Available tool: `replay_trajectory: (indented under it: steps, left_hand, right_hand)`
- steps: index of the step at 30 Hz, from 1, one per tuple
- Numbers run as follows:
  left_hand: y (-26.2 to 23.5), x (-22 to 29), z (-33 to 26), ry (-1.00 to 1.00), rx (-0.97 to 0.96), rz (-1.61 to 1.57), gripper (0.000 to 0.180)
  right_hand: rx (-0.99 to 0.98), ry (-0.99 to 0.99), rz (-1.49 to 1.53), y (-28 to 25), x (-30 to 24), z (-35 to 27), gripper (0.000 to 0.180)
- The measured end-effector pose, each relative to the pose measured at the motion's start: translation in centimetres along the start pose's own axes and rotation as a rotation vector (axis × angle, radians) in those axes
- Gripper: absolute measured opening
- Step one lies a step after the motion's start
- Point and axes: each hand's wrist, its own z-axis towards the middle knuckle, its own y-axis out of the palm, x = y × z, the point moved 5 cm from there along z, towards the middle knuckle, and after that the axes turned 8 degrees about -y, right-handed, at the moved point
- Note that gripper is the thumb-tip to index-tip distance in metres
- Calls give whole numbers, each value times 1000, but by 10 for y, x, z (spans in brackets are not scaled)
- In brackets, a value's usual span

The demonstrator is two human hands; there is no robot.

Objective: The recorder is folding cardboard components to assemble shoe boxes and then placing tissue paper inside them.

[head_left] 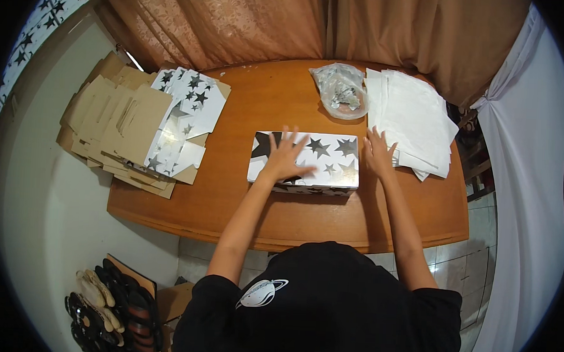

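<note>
"Since you look down over it all, what is largest?"

"Brown curtain (238, 23) across the far side, and white cloth (528, 155) dropping down the right."

"And in front of the curtain?"

"A wooden table (212, 195) with a curved far edge. At its near edge is a person (326, 310) in black."

"What lies toward its ends?"

"At the far left, a heap of flat cartons (114, 118), mostly plain brown, some white with black and grey stars. At the far right, a stack of white paper (410, 119), its sheets unevenly laid."

"And below the table?"

"Shoes (112, 307), black, brown and beige, bunched at the near left."

"Where is the box (333, 154)?"

"Mid-table, between cartons and paper, a long side toward the person. It is white, with the same stars. On its far side, just beside the paper, sits a clear bag (333, 81) with crumpled scraps (345, 98) inside."

"And the smallest?"

"The left hand (287, 158), open, fingers spread over the left half of the box's top; whether it presses or hovers, I cannot tell. The right hand (378, 155) is open too, off the box's right end, at the paper's left edge; whether it touches the sheets, I cannot tell."
</note>
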Motion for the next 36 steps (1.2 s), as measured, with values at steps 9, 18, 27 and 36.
replay_trajectory:
  steps: [9,18,27,36]
  left_hand:
    - [3,80,38,342,-531,409,138]
    - [-9,65,20,716,-367,253,125]
    - [-145,64,-60,742,-230,-60,122]
    - [-289,2,-179,418,-98,-57,124]
  right_hand:
    - [-17,50,859,29,-36,-111,50]
    - [-187,-247,446,9,-62,-129,74]
    - [16,-967,-65,-71,-127,-39,85]
    - [-92,-1587,-106,-161,-352,-11,79]
